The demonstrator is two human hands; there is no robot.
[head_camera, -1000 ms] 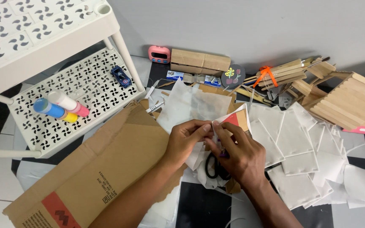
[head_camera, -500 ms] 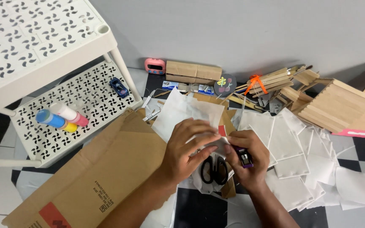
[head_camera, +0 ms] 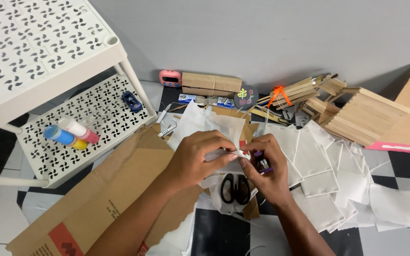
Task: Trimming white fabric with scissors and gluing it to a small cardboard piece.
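Between both hands' fingers (head_camera: 224, 150): white paper (head_camera: 231, 154).

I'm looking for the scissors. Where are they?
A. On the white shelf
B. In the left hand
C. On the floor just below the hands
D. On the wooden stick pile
C: the black-handled scissors lie on white paper just below both hands.

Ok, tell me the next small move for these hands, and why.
Probably press the fold flat: the left hand and right hand pinch one small white paper piece between fingertips, while the right also grips a small purple object, possibly a glue stick.
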